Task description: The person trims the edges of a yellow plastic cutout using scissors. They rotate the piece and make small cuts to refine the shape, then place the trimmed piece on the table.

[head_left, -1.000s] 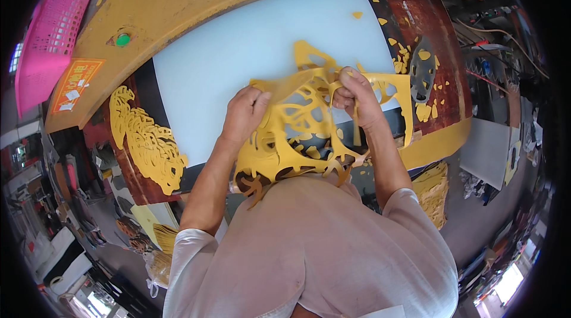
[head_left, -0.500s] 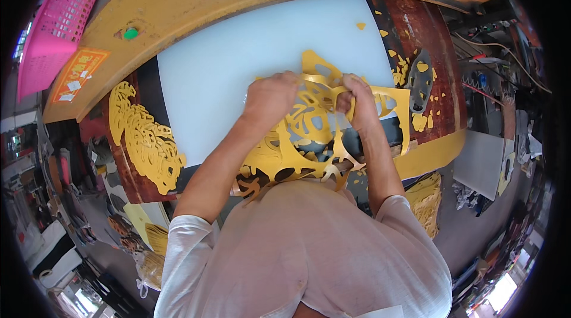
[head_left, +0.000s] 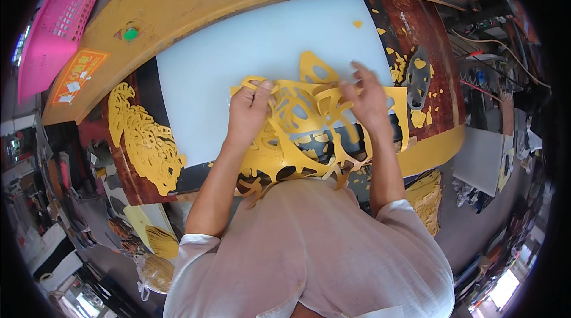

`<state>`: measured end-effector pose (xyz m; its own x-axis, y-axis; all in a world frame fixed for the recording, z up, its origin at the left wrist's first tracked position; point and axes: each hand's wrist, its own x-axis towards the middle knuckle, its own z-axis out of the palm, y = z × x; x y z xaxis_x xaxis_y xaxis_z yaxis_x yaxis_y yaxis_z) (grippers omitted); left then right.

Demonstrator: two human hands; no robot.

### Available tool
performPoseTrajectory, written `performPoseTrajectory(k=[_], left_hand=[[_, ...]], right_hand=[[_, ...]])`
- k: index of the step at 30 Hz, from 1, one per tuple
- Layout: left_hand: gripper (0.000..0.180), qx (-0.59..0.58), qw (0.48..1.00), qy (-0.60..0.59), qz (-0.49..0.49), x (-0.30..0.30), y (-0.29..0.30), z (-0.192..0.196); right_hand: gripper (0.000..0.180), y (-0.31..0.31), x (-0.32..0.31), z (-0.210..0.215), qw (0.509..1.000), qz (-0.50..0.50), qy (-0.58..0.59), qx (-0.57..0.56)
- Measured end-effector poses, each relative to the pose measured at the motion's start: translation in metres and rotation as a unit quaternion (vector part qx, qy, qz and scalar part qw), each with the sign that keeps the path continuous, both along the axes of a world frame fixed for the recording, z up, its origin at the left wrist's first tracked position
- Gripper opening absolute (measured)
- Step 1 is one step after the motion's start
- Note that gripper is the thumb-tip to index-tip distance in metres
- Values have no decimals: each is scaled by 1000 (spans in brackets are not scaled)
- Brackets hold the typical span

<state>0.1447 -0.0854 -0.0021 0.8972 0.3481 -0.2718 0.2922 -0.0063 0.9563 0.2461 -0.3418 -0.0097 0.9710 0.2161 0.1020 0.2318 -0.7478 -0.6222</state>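
Note:
A yellow sheet point(head_left: 285, 153) full of cut-out holes lies over the near edge of the white board point(head_left: 238, 50) and hangs toward my body. My left hand point(head_left: 248, 107) is closed on the far left part of this sheet, thumb pressed against the fingers. Over its right part is my right hand point(head_left: 367, 99), fingers apart and slightly blurred, with nothing seen in it. A loose-looking yellow flap with a hole point(head_left: 310, 63) stands up between the hands onto the board. Through the holes, a dark surface and small yellow scraps show.
A heap of yellow cut-out pieces point(head_left: 148, 142) lies left of the board. On the right are a dark oval plate with holes point(head_left: 418, 80) and yellow scraps. A yellow machine beam point(head_left: 160, 12) with green buttons crosses the far side. A pink basket point(head_left: 62, 21) hangs at upper left.
My left hand has moved left and a little nearer, still gripping the sheet. My right hand has spread its fingers and shifted slightly right. The sheet between them lies more spread out.

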Motion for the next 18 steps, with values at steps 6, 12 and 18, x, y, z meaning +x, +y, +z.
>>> performPoseTrajectory(k=[6,12,18], left_hand=[[33,97,995,35,13,-15,-23,9],[29,71,996,-32,54,-24,-27,4],[34,117,985,102,70,-29,10,-27]], right_hand=[[32,7,-41,66,931,96,197,293],[29,62,-78,16,934,226,196,194],[26,-5,-35,2,962,-4,229,150]])
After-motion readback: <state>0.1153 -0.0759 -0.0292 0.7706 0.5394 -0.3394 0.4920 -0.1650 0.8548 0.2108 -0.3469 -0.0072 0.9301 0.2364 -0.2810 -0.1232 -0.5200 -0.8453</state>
